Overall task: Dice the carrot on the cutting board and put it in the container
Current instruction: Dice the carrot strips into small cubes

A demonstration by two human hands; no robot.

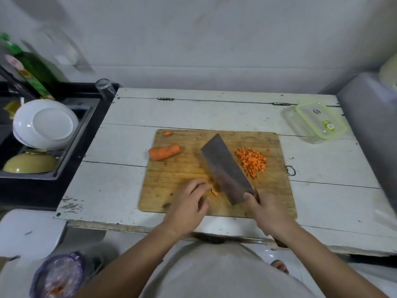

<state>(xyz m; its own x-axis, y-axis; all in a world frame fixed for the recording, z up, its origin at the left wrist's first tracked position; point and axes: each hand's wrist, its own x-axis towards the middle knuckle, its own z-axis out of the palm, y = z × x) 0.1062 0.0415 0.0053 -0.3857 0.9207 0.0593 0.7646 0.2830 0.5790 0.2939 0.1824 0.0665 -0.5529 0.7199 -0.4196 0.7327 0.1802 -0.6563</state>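
A wooden cutting board [171,168] lies on the white table. My right hand [265,214] grips the handle of a cleaver [225,168], whose blade slants across the board's middle. My left hand [189,203] has its fingers curled over carrot strips [214,192] just left of the blade; most of the strips are hidden under the fingers. A pile of diced carrot [252,161] sits right of the blade. A carrot half [164,152] and a carrot end [167,133] lie at the board's far left. The clear container with a green-rimmed lid [318,122] stands at the table's far right.
A black sink [71,151] to the left holds white plates [46,123] and a yellow bowl [30,163]. A glass [105,88] stands at the table's back-left corner. A bag [58,276] sits on the floor at lower left.
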